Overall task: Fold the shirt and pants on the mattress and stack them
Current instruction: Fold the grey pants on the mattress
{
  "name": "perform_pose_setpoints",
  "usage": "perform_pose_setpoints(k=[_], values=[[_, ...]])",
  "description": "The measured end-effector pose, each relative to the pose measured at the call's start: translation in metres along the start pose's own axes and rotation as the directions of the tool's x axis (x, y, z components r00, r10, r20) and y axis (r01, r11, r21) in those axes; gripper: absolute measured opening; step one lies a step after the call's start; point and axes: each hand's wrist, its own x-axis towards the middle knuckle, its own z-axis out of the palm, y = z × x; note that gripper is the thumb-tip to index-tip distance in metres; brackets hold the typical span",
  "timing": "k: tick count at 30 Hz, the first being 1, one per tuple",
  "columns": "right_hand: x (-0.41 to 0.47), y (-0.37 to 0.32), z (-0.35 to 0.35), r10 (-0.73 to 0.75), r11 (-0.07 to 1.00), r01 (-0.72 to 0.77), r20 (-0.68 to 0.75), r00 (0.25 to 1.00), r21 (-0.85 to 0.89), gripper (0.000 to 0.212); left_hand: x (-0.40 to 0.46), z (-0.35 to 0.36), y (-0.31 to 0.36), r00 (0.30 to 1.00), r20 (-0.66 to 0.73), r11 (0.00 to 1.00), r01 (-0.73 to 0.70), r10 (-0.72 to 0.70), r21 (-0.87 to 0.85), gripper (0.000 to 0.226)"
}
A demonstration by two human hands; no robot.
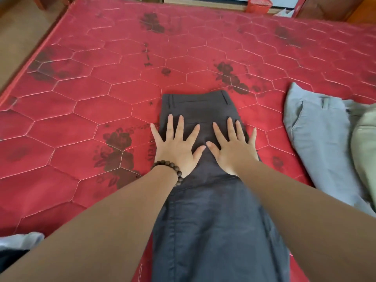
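Observation:
Dark grey pants [205, 216] lie lengthwise on the red quilted mattress [101, 102], folded leg on leg, with the waistband at the far end. My left hand [176, 145] presses flat on the left side of the seat area, fingers spread. A beaded bracelet circles that wrist. My right hand [232, 147] presses flat beside it on the right side, fingers spread too. The two thumbs nearly touch. No shirt is clearly in view.
Light blue-grey pants [317, 139] lie at the right, with a pale green garment [364, 147] partly over them at the edge. A bit of light cloth [18, 241] shows at the lower left. A red basket [259, 5] stands beyond the mattress's far edge.

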Motion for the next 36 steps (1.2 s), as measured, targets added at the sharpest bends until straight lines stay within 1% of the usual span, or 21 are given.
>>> perform_pose_setpoints(k=[2, 4, 6, 8, 16, 19, 24, 27, 30, 34, 35, 36], values=[[-0.034, -0.001, 0.006, -0.034, 0.999, 0.034, -0.023, 0.999, -0.016, 0.069, -0.02, -0.005, 0.009, 0.999, 0.019, 0.997, -0.048, 0.047, 0.055, 0.057], [-0.084, -0.003, 0.021, -0.072, 0.997, 0.072, -0.068, 0.995, 0.002, 0.066, -0.059, -0.005, 0.026, 0.992, 0.043, 0.993, -0.114, 0.115, -0.014, 0.055], [-0.133, -0.001, 0.034, -0.046, 0.997, 0.052, -0.115, 0.992, 0.056, 0.063, -0.108, -0.001, 0.048, 0.984, 0.059, 0.983, -0.162, 0.167, -0.081, 0.058], [-0.176, 0.001, 0.043, -0.021, 0.997, 0.03, -0.118, 0.993, 0.076, 0.062, -0.151, 0.002, 0.063, 0.98, 0.076, 0.979, -0.174, 0.183, -0.103, 0.06], [-0.313, -0.013, 0.075, -0.025, 0.996, 0.032, -0.088, 0.996, 0.082, 0.061, -0.29, 0.014, 0.075, 0.988, 0.068, 0.988, -0.13, 0.136, -0.082, 0.066], [-0.361, -0.021, 0.084, -0.038, 0.993, 0.047, -0.086, 0.996, 0.109, 0.06, -0.341, 0.016, 0.077, 0.991, 0.069, 0.991, -0.109, 0.114, -0.073, 0.068], [-0.454, -0.032, 0.102, -0.072, 0.987, 0.081, -0.072, 0.995, 0.14, 0.059, -0.436, 0.02, 0.089, 0.989, 0.127, 0.995, -0.068, 0.076, -0.07, 0.07], [-0.512, -0.034, 0.116, -0.096, 0.989, 0.098, -0.028, 0.995, 0.112, 0.06, -0.501, 0.02, 0.103, 0.98, 0.185, 0.995, -0.061, 0.075, -0.078, 0.07], [-0.568, -0.034, 0.125, -0.097, 0.987, 0.096, 0.005, 0.995, 0.13, 0.061, -0.562, 0.021, 0.114, 0.973, 0.223, 0.993, -0.034, 0.059, -0.113, 0.069], [-0.628, -0.034, 0.127, -0.143, 0.98, 0.127, 0.095, 0.985, 0.157, 0.062, -0.627, 0.014, 0.125, 0.966, 0.249, 0.984, -0.031, 0.075, -0.176, 0.066], [-0.636, -0.032, 0.126, -0.16, 0.973, 0.14, 0.105, 0.981, 0.181, 0.06, -0.637, 0.011, 0.125, 0.967, 0.244, 0.978, -0.018, 0.07, -0.209, 0.064], [-0.642, -0.03, 0.124, -0.164, 0.963, 0.138, 0.099, 0.981, 0.233, 0.059, -0.644, 0.009, 0.124, 0.975, 0.219, 0.961, 0.024, 0.039, -0.277, 0.062]])
